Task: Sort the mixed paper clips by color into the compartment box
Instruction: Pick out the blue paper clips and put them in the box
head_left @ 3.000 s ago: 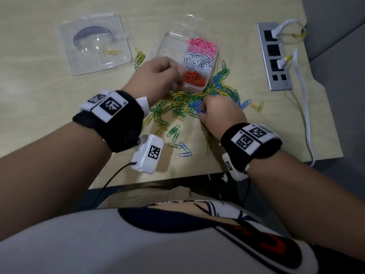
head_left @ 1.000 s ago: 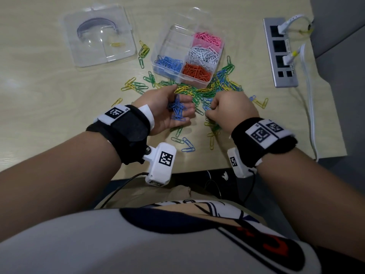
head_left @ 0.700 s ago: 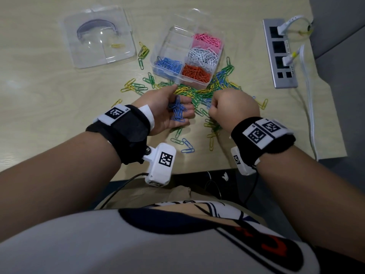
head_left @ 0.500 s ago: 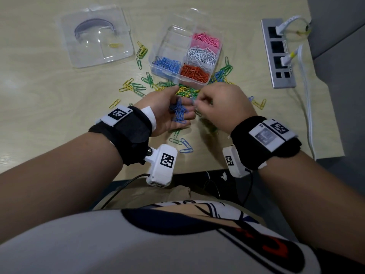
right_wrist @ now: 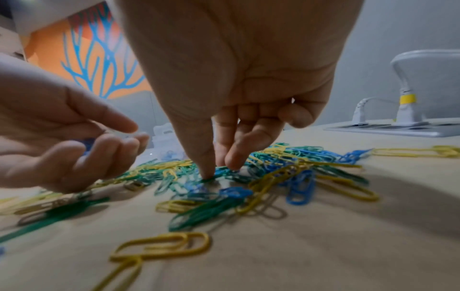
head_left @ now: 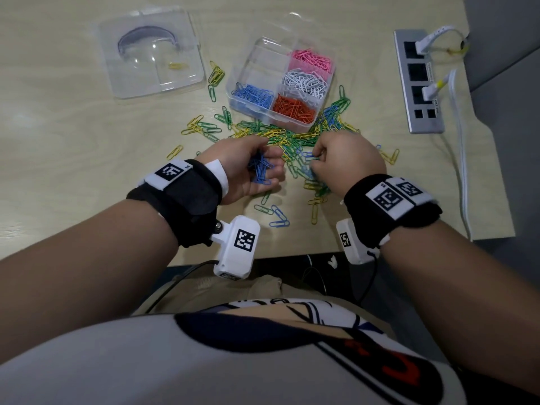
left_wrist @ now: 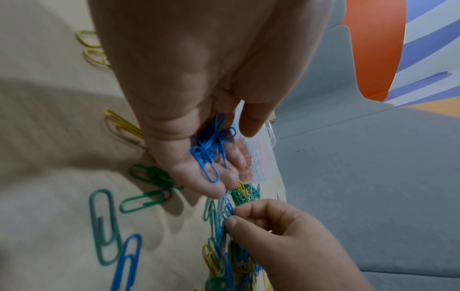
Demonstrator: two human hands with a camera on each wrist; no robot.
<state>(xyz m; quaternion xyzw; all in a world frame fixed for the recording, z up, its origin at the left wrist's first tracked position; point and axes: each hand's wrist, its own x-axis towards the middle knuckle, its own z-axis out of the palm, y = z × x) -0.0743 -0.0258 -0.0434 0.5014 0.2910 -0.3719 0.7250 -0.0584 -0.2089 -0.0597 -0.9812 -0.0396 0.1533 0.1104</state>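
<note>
The clear compartment box [head_left: 248, 58] holds blue [head_left: 252, 95], orange [head_left: 293, 108], white [head_left: 304, 83] and pink [head_left: 311, 58] clips apart. A mixed pile of green, yellow and blue paper clips [head_left: 280, 135] lies just in front of it. My left hand [head_left: 270, 168] is palm up and cupped round a bunch of blue clips [left_wrist: 209, 153]. My right hand [right_wrist: 216, 169] reaches down into the pile beside it. Its thumb and forefinger pinch a blue clip [left_wrist: 227, 208] at the pile's near side.
The clear lid [head_left: 152, 51] lies at the back left with one yellow clip on it. A grey power strip [head_left: 418, 80] with white cables [head_left: 458, 141] runs along the right. Loose clips [head_left: 277, 217] lie near the table's front edge [head_left: 292, 252].
Three seconds ago my left hand was at the box; it has come back, cupped, with blue clips. My right hand rose to the left palm half a second ago and is down in the pile again.
</note>
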